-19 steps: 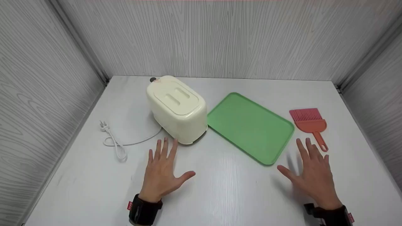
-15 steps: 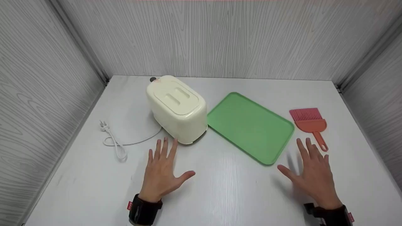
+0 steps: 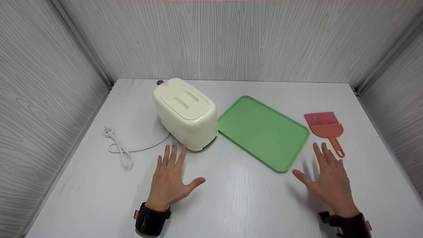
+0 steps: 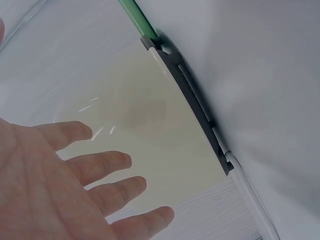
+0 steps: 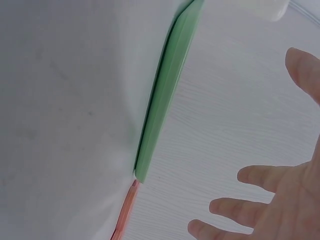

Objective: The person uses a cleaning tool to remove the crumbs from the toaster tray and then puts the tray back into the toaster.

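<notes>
A cream toaster (image 3: 185, 112) with a lid over its top stands left of the middle of the table. My left hand (image 3: 169, 185) is spread in front of it, fingertips near its lower front corner, holding nothing; the left wrist view shows the palm and the toaster's pale side (image 4: 145, 120). Right of the toaster lies a green tray (image 3: 264, 132), its bare inside facing up. On the right side lies an orange dustpan-shaped tool with a pink comb-like edge (image 3: 325, 129). My right hand (image 3: 330, 185) is spread in front of its handle, holding nothing.
A white power cord (image 3: 127, 157), with its plug (image 3: 109, 132), lies on the white table (image 3: 238, 198) left of the toaster. Wood-grain panels rise at the back (image 3: 231, 39) and on both sides. A black band (image 3: 152, 219) is on my left wrist.
The whole head view has shifted up by a few pixels. Both hands stay spread in the same places, and the things on the table have not moved.
</notes>
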Available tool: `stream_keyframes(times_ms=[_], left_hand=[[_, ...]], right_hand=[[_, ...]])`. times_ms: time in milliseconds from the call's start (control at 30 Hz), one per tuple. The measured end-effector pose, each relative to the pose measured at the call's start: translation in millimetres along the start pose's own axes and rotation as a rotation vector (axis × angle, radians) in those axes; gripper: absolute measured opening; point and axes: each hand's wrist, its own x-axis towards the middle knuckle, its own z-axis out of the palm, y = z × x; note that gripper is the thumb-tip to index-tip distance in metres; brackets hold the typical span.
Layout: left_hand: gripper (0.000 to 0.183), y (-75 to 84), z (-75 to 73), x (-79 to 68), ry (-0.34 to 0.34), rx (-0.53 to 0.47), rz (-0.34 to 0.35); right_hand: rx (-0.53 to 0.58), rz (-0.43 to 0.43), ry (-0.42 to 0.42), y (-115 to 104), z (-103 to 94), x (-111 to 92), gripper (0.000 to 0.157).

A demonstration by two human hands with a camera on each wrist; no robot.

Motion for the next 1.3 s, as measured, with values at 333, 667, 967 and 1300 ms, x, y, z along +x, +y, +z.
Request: stream_keyframes(times_ms=[333, 667, 967, 1300], left_hand=[[0.114, -3.4, -9.4, 7.8, 0.041, -0.022, 0.006], [0.116, -6.5, -24.2, 22.9, 0.057, -0.058, 0.045], [0.114, -14.2, -39.1, 41.5, 0.083, -0.055, 0.099], [0.116, -21.4, -57.3, 60.8, 0.065, -0.035, 0.11]], right_hand=[[0.118, 0.0, -0.005, -14.6, 4.3, 5.0, 0.102], [0.311, -0.04, -0.099, -34.8, 23.1, 12.9, 0.094], [0.484, -0.062, -0.198, -66.7, 36.1, 33.4, 0.086], [0.647, -0.101, -0.245, -107.9, 59.5, 66.5, 0.072]])
